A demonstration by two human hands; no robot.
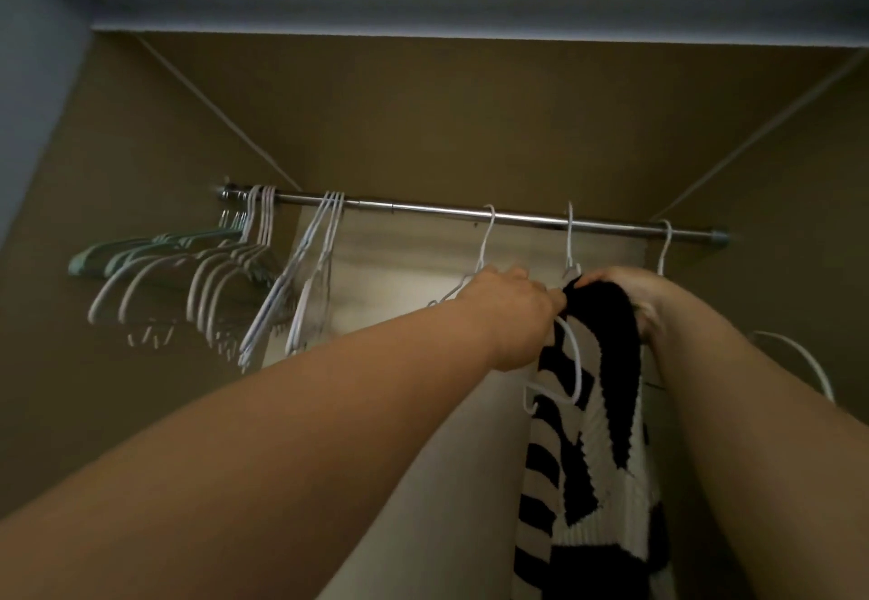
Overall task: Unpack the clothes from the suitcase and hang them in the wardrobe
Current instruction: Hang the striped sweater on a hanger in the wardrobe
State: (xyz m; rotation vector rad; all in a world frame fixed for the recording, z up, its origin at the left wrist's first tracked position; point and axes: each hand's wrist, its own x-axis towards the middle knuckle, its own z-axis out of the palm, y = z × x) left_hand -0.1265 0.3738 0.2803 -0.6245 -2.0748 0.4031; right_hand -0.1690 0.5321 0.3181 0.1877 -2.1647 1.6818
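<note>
Wardrobe [470, 129] interior seen from below, with one chrome rail [423, 210] crossing from 9 to 3 o'clock. Two bare arms reach up from 6 o'clock.

One black-and-white knitted sweater [592, 458] hangs at 4 o'clock on a white hanger [570, 242] whose hook sits over the rail. The left hand [512, 312] closes its fingers on the sweater's black top edge beside the hanger neck. The right hand [620, 284], just beside it toward 3 o'clock, curls over the same black shoulder. The knit hides most fingertips.

Two more single white hangers share the rail's right half:
- an empty hanger [489, 223] at 12 o'clock of the left hand, its shoulder partly behind that hand;
- an end hanger [665, 246] near the rail's 3 o'clock bracket, partly behind the right forearm.

About four tilted wire hangers [310, 279] form one group left of centre. At 9 o'clock sits a packed bundle [211, 270] of white and pale green hangers, too crowded to count.
</note>
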